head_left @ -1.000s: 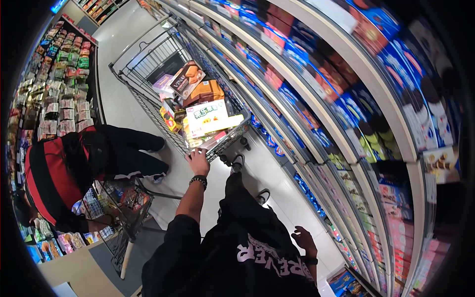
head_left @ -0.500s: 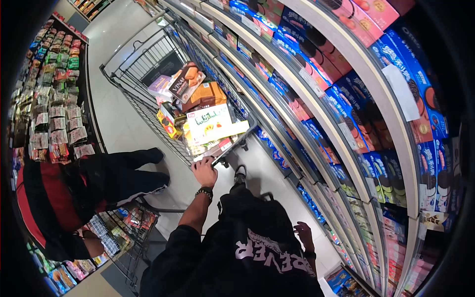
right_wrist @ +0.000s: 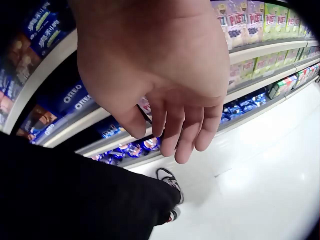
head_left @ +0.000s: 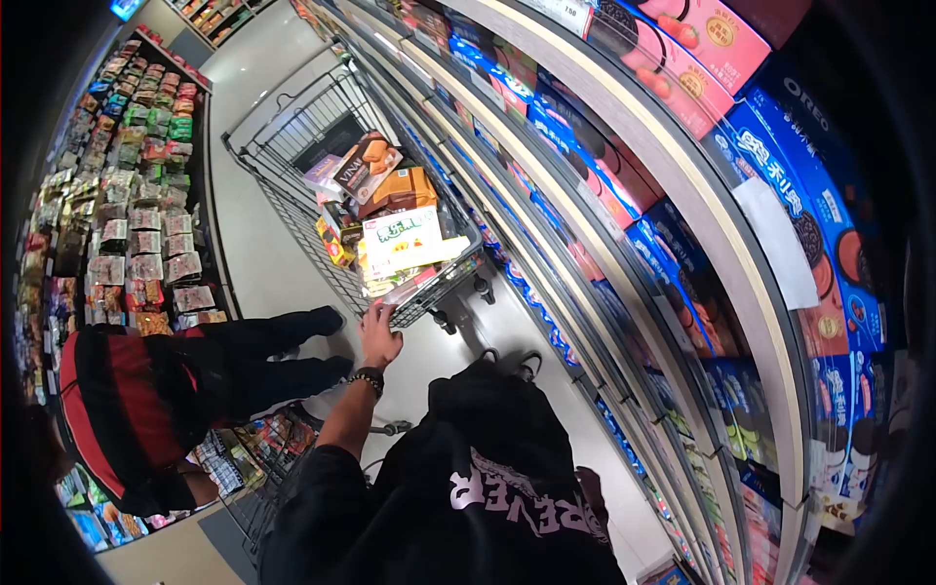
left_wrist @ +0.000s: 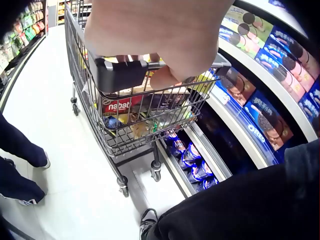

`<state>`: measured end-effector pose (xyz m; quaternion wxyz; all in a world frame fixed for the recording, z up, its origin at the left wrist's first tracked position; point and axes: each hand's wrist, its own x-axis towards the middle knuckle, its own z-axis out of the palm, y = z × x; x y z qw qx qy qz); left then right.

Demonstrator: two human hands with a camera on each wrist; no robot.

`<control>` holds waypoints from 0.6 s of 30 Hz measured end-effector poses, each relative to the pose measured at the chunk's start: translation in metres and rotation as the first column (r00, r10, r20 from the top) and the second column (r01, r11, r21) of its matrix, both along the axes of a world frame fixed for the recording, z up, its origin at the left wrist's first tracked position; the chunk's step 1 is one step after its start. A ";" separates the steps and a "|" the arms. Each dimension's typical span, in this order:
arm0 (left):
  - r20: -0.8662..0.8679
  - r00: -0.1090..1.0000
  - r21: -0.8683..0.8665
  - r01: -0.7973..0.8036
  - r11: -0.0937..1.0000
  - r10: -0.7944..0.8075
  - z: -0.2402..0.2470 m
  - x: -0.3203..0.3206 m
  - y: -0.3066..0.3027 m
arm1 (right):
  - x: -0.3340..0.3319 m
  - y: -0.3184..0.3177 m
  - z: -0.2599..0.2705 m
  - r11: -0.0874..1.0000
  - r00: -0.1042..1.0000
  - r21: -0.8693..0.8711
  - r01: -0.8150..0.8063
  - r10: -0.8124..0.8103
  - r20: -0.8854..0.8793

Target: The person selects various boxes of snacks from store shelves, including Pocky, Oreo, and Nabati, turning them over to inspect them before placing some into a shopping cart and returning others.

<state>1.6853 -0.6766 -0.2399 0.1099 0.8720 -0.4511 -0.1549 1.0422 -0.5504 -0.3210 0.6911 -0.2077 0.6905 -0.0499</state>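
Observation:
A metal shopping cart [head_left: 292, 195] stands in front of me in the head view, with boxes and packs in its basket, including a white box [head_left: 402, 244] and a brown box [head_left: 369, 166]. My left hand [head_left: 378, 336] is at the near end of the cart. In the left wrist view this hand [left_wrist: 155, 37] grips the cart's dark handle [left_wrist: 120, 75], fingers and thumb bent around it. My right hand [right_wrist: 160, 85] hangs by the shelves, fingers loosely bent and holding nothing; the head view shows it only dimly at my side.
Shelves of blue and pink biscuit boxes [head_left: 673, 58] line the right. A person in a red and black top [head_left: 127, 419] bends at the left beside another cart [head_left: 258, 468]. Behind them is a rack of hanging packs [head_left: 146, 224]. Pale floor [head_left: 258, 253] runs between.
The shelves have shifted in the head view as I move along the aisle. My left hand stays on the cart. My right hand has become harder to see beside my body.

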 end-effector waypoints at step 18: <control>-0.310 0.929 0.371 -0.076 0.925 0.201 -0.079 0.160 -0.126 | 0.106 -0.106 0.058 0.994 0.951 -0.094 0.053 -0.079 -0.299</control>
